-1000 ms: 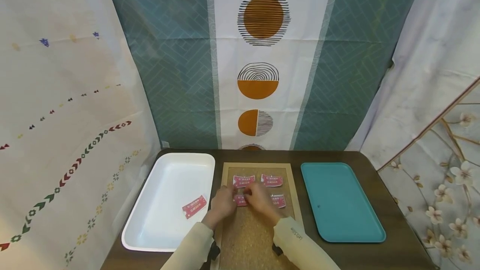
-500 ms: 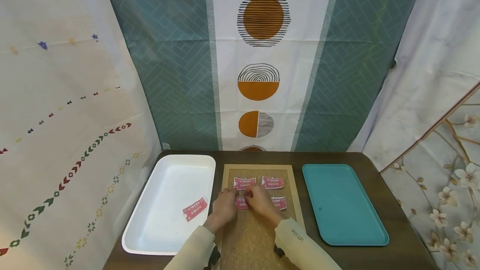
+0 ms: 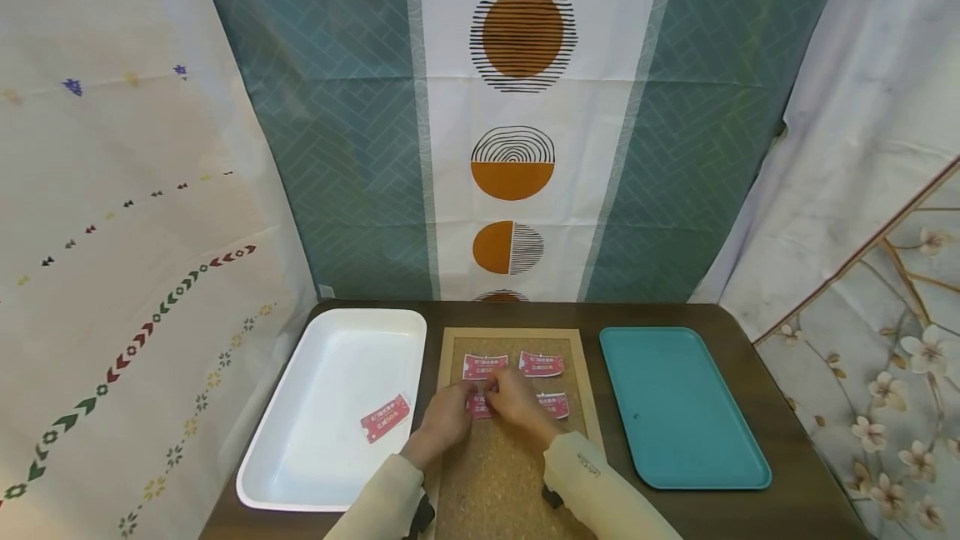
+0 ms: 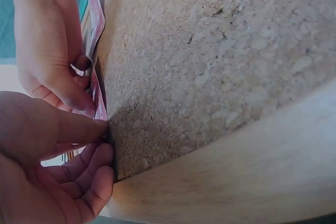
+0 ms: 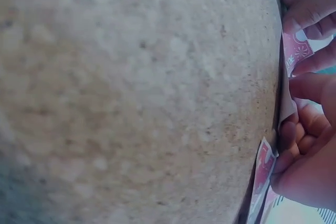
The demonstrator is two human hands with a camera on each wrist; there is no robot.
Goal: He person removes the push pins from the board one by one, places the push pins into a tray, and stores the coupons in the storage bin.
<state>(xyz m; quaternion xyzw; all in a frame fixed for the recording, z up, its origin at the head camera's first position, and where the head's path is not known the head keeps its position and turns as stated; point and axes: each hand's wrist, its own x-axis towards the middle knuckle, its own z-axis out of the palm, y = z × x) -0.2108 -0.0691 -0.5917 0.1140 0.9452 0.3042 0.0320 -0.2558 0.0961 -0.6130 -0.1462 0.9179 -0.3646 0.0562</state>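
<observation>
Corkboard (image 3: 510,482) is lying on the dark table (image 3: 795,461), between a white tray (image 3: 315,448) on the left and a teal tray (image 3: 686,415) on the right. In the head view, the lower left coupon (image 3: 480,408) is sitting on the board, with the left hand (image 3: 447,413) reaching its left end and the right hand (image 3: 517,400) reaching its right part and partly covering it. The upper left coupon (image 3: 477,367), the upper right coupon (image 3: 541,364) and the lower right coupon (image 3: 553,405) are resting on the board around the hands. A loose coupon (image 3: 386,418) is lying tilted in the white tray. Behind the table, a patterned cloth (image 3: 352,157) is hanging.

In the left wrist view, the left hand's thumb and fingers are curling together and pinching the coupon's end close to the cork, near the wooden frame (image 4: 226,177). The right hand's fingers are closing on the same pink strip farther along, and another coupon is curving off the board beyond.

In the right wrist view, the right hand is gripping the coupon's bent edge between its fingers, while the left hand's fingertips are touching the opposite corner.
</observation>
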